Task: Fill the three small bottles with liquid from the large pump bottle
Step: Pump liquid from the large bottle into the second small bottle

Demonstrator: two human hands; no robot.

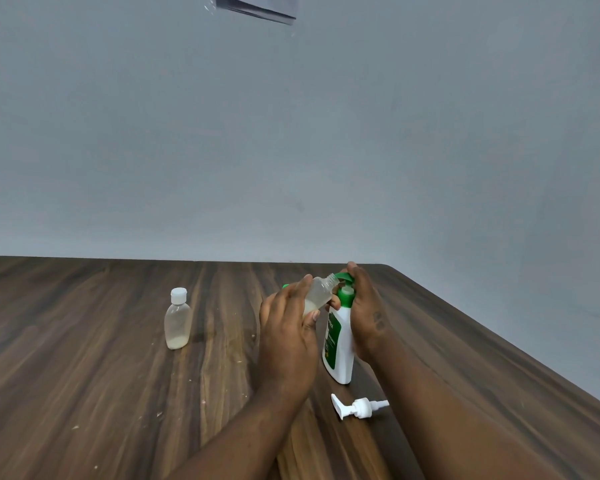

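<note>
My left hand (288, 327) holds a small clear uncapped bottle (321, 291), tilted with its open neck toward the green pump head. A little pale liquid sits in its lower part. My right hand (364, 306) wraps the large white pump bottle (340, 351) with a green label, a finger resting on top of the green pump (345, 282). The large bottle stands on the table. A second small bottle (178, 320), capped in white, stands to the left with a little pale liquid at its bottom. Something green (285, 286) peeks out behind my left hand.
A loose white pump head (359, 407) lies on the dark wooden table (84, 375) in front of the large bottle. The table's right edge runs diagonally at the right. A grey wall stands behind, with papers (257, 6) fixed high up.
</note>
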